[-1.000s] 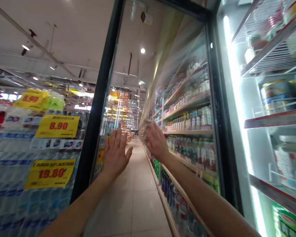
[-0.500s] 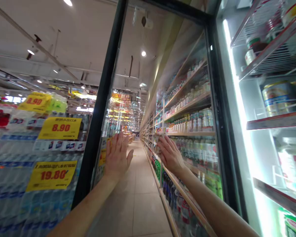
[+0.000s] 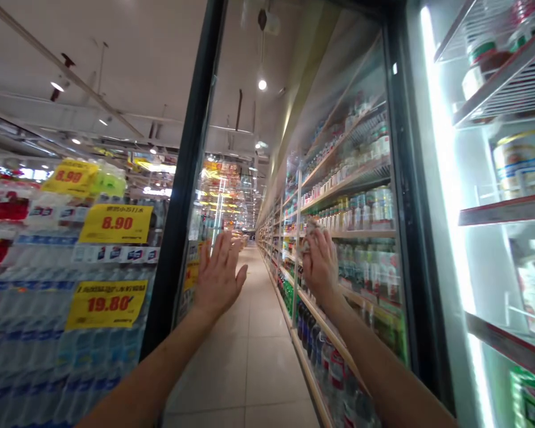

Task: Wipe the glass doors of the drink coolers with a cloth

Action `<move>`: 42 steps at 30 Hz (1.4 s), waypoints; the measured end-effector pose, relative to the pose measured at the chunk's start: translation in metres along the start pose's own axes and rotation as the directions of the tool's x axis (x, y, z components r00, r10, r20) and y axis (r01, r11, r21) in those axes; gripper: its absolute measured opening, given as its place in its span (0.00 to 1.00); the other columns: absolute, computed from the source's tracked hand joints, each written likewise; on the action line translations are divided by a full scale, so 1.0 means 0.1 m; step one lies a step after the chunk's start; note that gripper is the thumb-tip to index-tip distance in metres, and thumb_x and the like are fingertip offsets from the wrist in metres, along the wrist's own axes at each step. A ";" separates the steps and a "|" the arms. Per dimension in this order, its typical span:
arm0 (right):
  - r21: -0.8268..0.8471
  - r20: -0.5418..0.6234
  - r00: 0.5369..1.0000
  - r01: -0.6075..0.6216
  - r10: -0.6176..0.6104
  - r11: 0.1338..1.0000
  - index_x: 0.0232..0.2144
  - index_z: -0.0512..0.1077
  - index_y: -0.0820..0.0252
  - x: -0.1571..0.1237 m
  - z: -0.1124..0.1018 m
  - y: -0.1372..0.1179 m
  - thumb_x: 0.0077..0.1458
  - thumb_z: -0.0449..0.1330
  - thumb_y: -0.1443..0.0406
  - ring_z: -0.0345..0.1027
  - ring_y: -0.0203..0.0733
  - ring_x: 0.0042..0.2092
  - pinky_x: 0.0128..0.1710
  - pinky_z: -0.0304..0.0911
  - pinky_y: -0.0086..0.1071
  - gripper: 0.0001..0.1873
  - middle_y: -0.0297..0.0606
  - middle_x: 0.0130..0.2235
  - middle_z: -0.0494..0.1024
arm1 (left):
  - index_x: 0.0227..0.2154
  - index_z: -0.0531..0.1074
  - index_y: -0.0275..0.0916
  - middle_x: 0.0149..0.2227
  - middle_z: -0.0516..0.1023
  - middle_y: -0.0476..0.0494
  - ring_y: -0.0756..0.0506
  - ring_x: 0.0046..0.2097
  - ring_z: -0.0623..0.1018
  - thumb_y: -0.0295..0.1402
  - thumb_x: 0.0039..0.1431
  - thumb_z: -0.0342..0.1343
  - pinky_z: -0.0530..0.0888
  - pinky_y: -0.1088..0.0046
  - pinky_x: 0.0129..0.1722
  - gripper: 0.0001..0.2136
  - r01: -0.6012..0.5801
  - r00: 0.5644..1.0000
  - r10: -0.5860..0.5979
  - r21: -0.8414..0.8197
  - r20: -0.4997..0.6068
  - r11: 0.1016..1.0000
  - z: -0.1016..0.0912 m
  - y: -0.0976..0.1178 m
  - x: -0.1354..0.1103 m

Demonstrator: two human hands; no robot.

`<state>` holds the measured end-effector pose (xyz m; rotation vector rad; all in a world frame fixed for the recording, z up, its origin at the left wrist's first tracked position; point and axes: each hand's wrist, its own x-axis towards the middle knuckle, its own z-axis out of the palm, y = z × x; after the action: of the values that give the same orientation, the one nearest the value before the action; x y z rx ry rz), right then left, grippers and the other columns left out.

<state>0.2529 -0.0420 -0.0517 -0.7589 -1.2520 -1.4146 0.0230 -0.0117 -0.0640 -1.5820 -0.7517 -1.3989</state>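
An open glass cooler door (image 3: pixel 258 148) with a black frame (image 3: pixel 189 196) stands in front of me. My left hand (image 3: pixel 218 276) lies flat on the glass near the left frame, fingers stretched out and holding nothing. My right hand (image 3: pixel 321 267) presses a small crumpled whitish cloth (image 3: pixel 311 233) against the glass further right, with the fingers over it. Both forearms reach up from the bottom of the view.
The lit cooler interior at the right has wire shelves (image 3: pixel 508 208) with cans (image 3: pixel 524 160). Stacked water packs with yellow price signs (image 3: pixel 116 223) fill the left. Through the glass I see a tiled aisle (image 3: pixel 249 333) and long shelves of bottles (image 3: pixel 356 208).
My right hand has slid to the right across the glass with the cloth. My left hand has stayed flat on the glass in nearly the same place.
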 end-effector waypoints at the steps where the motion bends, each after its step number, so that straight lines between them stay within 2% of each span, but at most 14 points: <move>1: 0.006 -0.010 1.000 -0.020 0.020 1.000 0.58 0.57 0.62 -0.01 0.00 -0.03 0.55 0.50 0.70 0.43 0.50 0.65 0.58 0.53 0.50 0.27 0.49 0.59 0.62 | 0.61 0.50 0.37 0.63 0.54 0.36 0.40 0.65 0.50 0.39 0.60 0.46 0.45 0.54 0.62 0.28 -0.026 0.999 0.026 -0.010 0.021 1.000 0.00 0.01 -0.02; 5: 0.129 0.151 0.962 0.211 -0.230 0.969 0.58 0.57 0.60 -0.14 -0.06 -0.11 0.54 0.51 0.71 0.42 0.48 0.65 0.60 0.53 0.47 0.28 0.44 0.57 0.65 | 0.61 0.51 0.38 0.63 0.54 0.38 0.41 0.65 0.51 0.41 0.60 0.47 0.45 0.57 0.62 0.28 -0.068 0.995 0.069 -0.026 0.066 0.997 0.00 0.06 -0.08; 7: 0.140 0.184 0.944 0.249 -0.273 0.958 0.58 0.58 0.59 -0.18 -0.09 -0.07 0.54 0.51 0.71 0.44 0.47 0.65 0.60 0.52 0.46 0.28 0.42 0.57 0.65 | 0.61 0.51 0.38 0.62 0.55 0.38 0.41 0.65 0.51 0.41 0.59 0.47 0.45 0.58 0.63 0.28 -0.066 0.996 0.067 -0.013 0.059 0.998 0.00 0.06 -0.10; 10: 0.015 0.041 0.999 0.005 -0.006 1.000 0.58 0.57 0.59 -0.18 -0.12 0.07 0.55 0.49 0.69 0.44 0.49 0.64 0.59 0.53 0.50 0.27 0.45 0.60 0.61 | 0.60 0.52 0.38 0.62 0.55 0.38 0.41 0.65 0.51 0.39 0.60 0.46 0.45 0.58 0.63 0.27 -0.071 0.996 0.071 0.007 0.054 0.997 0.00 0.07 -0.10; 12: -0.014 -0.019 0.996 -0.089 0.089 0.996 0.59 0.55 0.58 -0.20 -0.12 0.11 0.56 0.49 0.69 0.43 0.51 0.65 0.58 0.54 0.52 0.27 0.46 0.61 0.58 | 0.60 0.53 0.37 0.62 0.55 0.38 0.41 0.65 0.51 0.39 0.60 0.46 0.45 0.57 0.63 0.26 -0.066 0.996 0.065 0.015 0.056 0.998 0.00 0.08 -0.10; 17: 0.084 0.180 0.973 0.129 -0.142 0.988 0.59 0.56 0.55 -0.37 -0.19 0.12 0.55 0.50 0.69 0.45 0.47 0.64 0.59 0.53 0.47 0.28 0.41 0.59 0.63 | 0.60 0.52 0.35 0.63 0.54 0.37 0.40 0.65 0.50 0.40 0.60 0.45 0.44 0.56 0.62 0.27 -0.042 0.997 0.041 0.021 0.059 0.999 0.01 0.13 -0.13; 22: -0.053 -0.042 0.979 -0.201 0.199 0.978 0.59 0.56 0.59 -0.41 -0.25 0.21 0.57 0.48 0.68 0.44 0.53 0.64 0.58 0.53 0.55 0.26 0.47 0.61 0.58 | 0.60 0.52 0.34 0.63 0.52 0.37 0.39 0.65 0.51 0.40 0.60 0.45 0.44 0.55 0.62 0.27 -0.036 0.995 0.033 0.033 0.090 0.999 0.00 0.14 -0.14; 25: 0.032 0.104 0.995 0.000 -0.003 0.999 0.59 0.56 0.57 -0.48 -0.27 0.06 0.56 0.50 0.69 0.43 0.50 0.65 0.58 0.54 0.51 0.27 0.44 0.59 0.62 | 0.61 0.50 0.35 0.63 0.52 0.36 0.39 0.65 0.50 0.40 0.60 0.45 0.44 0.54 0.62 0.28 -0.034 0.995 0.031 0.026 0.094 0.999 0.01 0.15 -0.16; 27: 0.103 0.195 0.969 0.133 -0.151 0.986 0.58 0.56 0.56 -0.53 -0.28 0.01 0.55 0.51 0.69 0.45 0.48 0.64 0.59 0.54 0.47 0.28 0.41 0.58 0.64 | 0.61 0.49 0.35 0.63 0.52 0.36 0.39 0.65 0.50 0.39 0.60 0.45 0.45 0.54 0.62 0.28 -0.022 0.995 0.020 0.018 0.096 1.000 0.01 0.18 -0.19; 29: 0.064 0.169 0.982 0.071 -0.081 0.995 0.58 0.57 0.55 -0.55 -0.30 0.05 0.55 0.51 0.69 0.45 0.49 0.64 0.59 0.53 0.49 0.27 0.41 0.59 0.63 | 0.62 0.49 0.36 0.63 0.51 0.36 0.39 0.65 0.49 0.38 0.60 0.46 0.45 0.53 0.62 0.28 -0.020 0.995 0.018 0.015 0.095 1.000 0.00 0.20 -0.23; 33: -0.067 -0.003 0.975 -0.222 0.222 0.973 0.59 0.56 0.58 -0.56 -0.33 0.18 0.57 0.49 0.68 0.43 0.53 0.64 0.58 0.52 0.54 0.27 0.45 0.61 0.58 | 0.62 0.48 0.36 0.64 0.49 0.35 0.38 0.65 0.48 0.38 0.60 0.47 0.45 0.52 0.62 0.29 -0.039 0.993 0.038 0.010 0.108 0.999 -0.01 0.24 -0.31; 38: 0.066 0.202 0.975 0.085 -0.097 0.994 0.59 0.56 0.55 -0.66 -0.37 0.07 0.55 0.51 0.69 0.46 0.49 0.64 0.59 0.53 0.48 0.29 0.42 0.59 0.63 | 0.62 0.49 0.36 0.64 0.49 0.35 0.38 0.65 0.48 0.39 0.59 0.47 0.45 0.52 0.62 0.29 -0.035 0.994 0.036 -0.009 0.105 0.999 -0.01 0.23 -0.32; 40: 0.009 0.143 0.990 0.009 -0.010 1.000 0.58 0.57 0.55 -0.67 -0.37 0.11 0.55 0.50 0.69 0.47 0.50 0.63 0.59 0.54 0.50 0.27 0.42 0.59 0.62 | 0.62 0.48 0.37 0.64 0.49 0.35 0.38 0.65 0.48 0.39 0.59 0.47 0.45 0.52 0.62 0.29 -0.025 0.993 0.027 -0.013 0.118 1.000 -0.01 0.23 -0.32; 42: -0.073 0.022 0.983 -0.181 0.183 0.981 0.58 0.58 0.57 -0.66 -0.36 0.15 0.56 0.49 0.68 0.46 0.53 0.64 0.58 0.53 0.54 0.26 0.45 0.61 0.59 | 0.62 0.49 0.37 0.64 0.49 0.35 0.38 0.65 0.48 0.39 0.59 0.47 0.45 0.52 0.62 0.29 -0.022 0.992 0.023 -0.011 0.123 1.000 0.00 0.22 -0.33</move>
<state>0.2897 -0.0558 -0.1180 -0.9209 -1.1283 -1.3077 0.0362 -0.0185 -0.1006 -1.6916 -0.7984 -1.2993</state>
